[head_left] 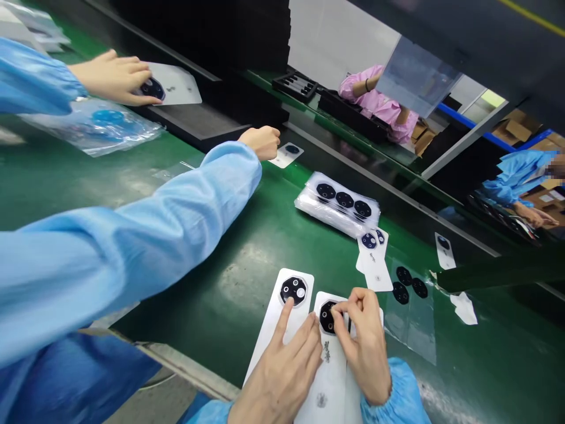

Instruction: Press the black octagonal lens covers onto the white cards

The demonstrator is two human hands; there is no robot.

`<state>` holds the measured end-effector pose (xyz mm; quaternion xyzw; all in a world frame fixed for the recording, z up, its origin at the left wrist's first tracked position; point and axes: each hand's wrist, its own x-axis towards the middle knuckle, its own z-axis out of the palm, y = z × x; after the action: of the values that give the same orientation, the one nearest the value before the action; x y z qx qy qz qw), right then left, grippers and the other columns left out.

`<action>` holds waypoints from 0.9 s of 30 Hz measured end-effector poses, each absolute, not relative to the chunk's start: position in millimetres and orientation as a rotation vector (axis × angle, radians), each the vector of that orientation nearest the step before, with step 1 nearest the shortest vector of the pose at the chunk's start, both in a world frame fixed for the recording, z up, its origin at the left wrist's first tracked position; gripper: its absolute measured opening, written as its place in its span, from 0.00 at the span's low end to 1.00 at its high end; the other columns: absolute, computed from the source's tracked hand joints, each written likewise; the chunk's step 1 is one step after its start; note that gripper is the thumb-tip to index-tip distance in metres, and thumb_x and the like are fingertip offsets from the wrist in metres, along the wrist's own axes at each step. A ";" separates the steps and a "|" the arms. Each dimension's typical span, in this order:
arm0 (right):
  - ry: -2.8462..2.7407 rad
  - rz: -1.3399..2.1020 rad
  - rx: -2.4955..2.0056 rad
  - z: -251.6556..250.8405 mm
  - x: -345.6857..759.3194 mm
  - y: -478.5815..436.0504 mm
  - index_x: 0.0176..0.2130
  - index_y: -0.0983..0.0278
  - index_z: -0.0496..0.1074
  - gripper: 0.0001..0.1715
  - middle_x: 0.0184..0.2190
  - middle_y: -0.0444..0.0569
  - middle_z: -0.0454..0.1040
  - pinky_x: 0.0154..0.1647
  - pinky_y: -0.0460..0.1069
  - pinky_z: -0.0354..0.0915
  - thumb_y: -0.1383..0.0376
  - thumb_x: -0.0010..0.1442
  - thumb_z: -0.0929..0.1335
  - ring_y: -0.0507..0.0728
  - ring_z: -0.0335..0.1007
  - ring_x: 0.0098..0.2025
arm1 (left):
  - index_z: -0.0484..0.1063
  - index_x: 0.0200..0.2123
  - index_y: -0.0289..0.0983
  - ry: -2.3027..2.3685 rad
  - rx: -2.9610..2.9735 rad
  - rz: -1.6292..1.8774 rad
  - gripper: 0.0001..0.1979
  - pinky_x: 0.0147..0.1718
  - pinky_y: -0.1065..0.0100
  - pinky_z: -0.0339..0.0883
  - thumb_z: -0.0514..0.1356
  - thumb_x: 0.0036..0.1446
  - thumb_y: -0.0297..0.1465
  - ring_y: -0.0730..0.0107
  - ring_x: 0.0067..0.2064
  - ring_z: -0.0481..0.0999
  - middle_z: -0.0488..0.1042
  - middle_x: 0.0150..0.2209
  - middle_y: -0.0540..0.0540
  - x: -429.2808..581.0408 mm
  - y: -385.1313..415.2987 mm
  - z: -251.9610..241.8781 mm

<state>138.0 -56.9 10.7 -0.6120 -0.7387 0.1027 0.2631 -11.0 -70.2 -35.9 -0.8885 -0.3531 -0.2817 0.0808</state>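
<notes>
Two white phone back covers lie side by side before me, with part of a third at the right. My left hand lies across them, fingers stretched out. Its index fingertip touches the black camera plate on the left phone back cover. Over the middle phone back cover, thumb and index finger of my right hand are pinched at the right edge of its black camera plate. Whatever lies between those fingertips is too small or hidden to make out.
Ahead lies a plastic-wrapped stack with black plates on top, beside loose white covers. Several black plates sit on a clear bag. From the left reaches a co-worker's blue sleeve; that person's other hand rests on white covers.
</notes>
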 end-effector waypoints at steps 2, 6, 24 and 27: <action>-2.021 0.253 -1.660 12.0 136.2 -57.4 0.34 0.63 0.66 0.09 0.35 0.49 0.58 0.34 0.52 0.62 0.74 0.60 0.60 0.57 0.61 0.37 | 0.73 0.38 0.29 -1.048 -2.662 -0.830 0.13 0.61 0.36 0.38 0.49 0.59 0.23 0.59 0.51 0.69 0.76 0.39 0.40 -11.4 -70.2 -36.0; -2.063 0.266 -1.665 10.7 133.9 -57.6 0.33 0.63 0.66 0.10 0.35 0.49 0.59 0.33 0.51 0.62 0.74 0.60 0.60 0.57 0.60 0.37 | 0.73 0.36 0.30 -1.052 -2.665 -0.849 0.12 0.61 0.36 0.38 0.49 0.59 0.23 0.59 0.52 0.69 0.76 0.38 0.41 -11.7 -69.6 -35.8; -1.727 0.526 -1.651 22.0 146.7 -53.2 0.31 0.62 0.65 0.08 0.33 0.47 0.57 0.35 0.50 0.59 0.66 0.62 0.61 0.56 0.59 0.37 | 0.72 0.38 0.31 -1.111 -2.691 -0.884 0.11 0.62 0.40 0.35 0.50 0.60 0.25 0.63 0.51 0.70 0.76 0.40 0.41 -11.4 -68.7 -35.8; -1.476 0.675 -1.616 30.9 156.8 -56.8 0.28 0.61 0.60 0.13 0.30 0.44 0.57 0.30 0.49 0.56 0.61 0.64 0.58 0.53 0.56 0.30 | 0.71 0.40 0.31 -1.158 -2.725 -0.937 0.10 0.63 0.42 0.33 0.51 0.61 0.26 0.64 0.51 0.70 0.76 0.40 0.43 -9.6 -66.8 -32.2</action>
<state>156.8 -56.8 30.9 -0.6425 -0.5871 0.2685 0.4128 -9.6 -66.8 -32.2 -0.8773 -0.3727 -0.3017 0.0180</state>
